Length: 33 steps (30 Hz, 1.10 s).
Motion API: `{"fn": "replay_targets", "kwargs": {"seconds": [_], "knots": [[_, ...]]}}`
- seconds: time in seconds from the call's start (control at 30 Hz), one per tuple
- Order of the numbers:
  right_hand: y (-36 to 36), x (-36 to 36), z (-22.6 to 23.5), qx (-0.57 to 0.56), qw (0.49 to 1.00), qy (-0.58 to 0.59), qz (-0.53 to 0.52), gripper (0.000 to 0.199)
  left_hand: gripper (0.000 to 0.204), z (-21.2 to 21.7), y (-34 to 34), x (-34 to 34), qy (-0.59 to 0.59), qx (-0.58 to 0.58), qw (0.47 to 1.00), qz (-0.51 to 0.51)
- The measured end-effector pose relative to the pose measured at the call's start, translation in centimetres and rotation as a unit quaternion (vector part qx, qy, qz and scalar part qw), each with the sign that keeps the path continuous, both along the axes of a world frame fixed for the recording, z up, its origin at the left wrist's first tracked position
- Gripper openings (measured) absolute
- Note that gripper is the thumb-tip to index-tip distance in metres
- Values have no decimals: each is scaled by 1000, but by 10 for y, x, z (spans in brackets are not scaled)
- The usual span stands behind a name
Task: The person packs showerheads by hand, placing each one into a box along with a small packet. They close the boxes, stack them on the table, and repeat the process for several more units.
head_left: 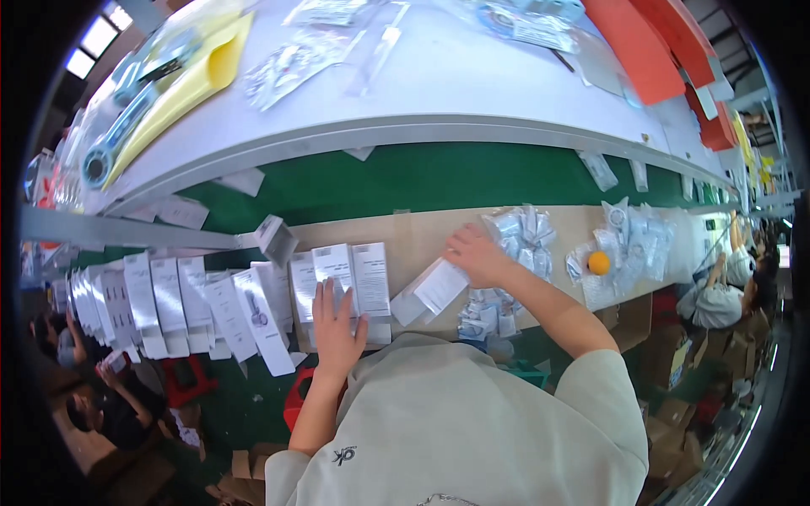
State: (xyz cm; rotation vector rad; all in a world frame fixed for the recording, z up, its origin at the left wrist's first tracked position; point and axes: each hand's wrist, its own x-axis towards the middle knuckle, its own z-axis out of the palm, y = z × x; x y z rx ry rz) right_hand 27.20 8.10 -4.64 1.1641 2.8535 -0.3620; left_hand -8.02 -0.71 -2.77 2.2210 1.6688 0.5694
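- Mid-frame, the left hand (336, 325) lies flat and open on a white box (335, 270), fingers spread, gripping nothing; the box sits in a row of flat boxes (181, 304) running toward the left edge.
- Just right of centre, the right hand (474, 253) closes on a white leaflet (439, 285), pinching its upper end above the cardboard bench (422, 232).
- Likely trouble: the boxes overlap loosely and some overhang the bench's near edge, so a nudge from the left hand could send them sliding to the floor.
- Likely trouble: the leaflet is held at one end only; it could fold or slip as it travels.
- Clear bags (523, 236) heap beside the right hand, each holding small pale parts, too blurred to tell apart; more bags (633, 240) pile at right around an orange ball (598, 262).
- Whether the white boxes are filled, I cannot tell.
- Upper left, a yellow pouch (190, 84) lies on the white table (456, 93).
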Motion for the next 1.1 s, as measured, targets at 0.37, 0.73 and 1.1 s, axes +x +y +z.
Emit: {"fn": "replay_targets", "kwargs": {"seconds": [0.37,0.73,1.1], "knots": [[-80,-44,31,-89,913,284,-279,70,66,-26,32,134,-530,-323,753,220],[108,377,-191,383,845,-22,-374,47,87,-70,112,150,-113,-369,922,32],[60,272,-112,159,920,17,-356,47,85,-80,77,199,75,-213,974,28]]}}
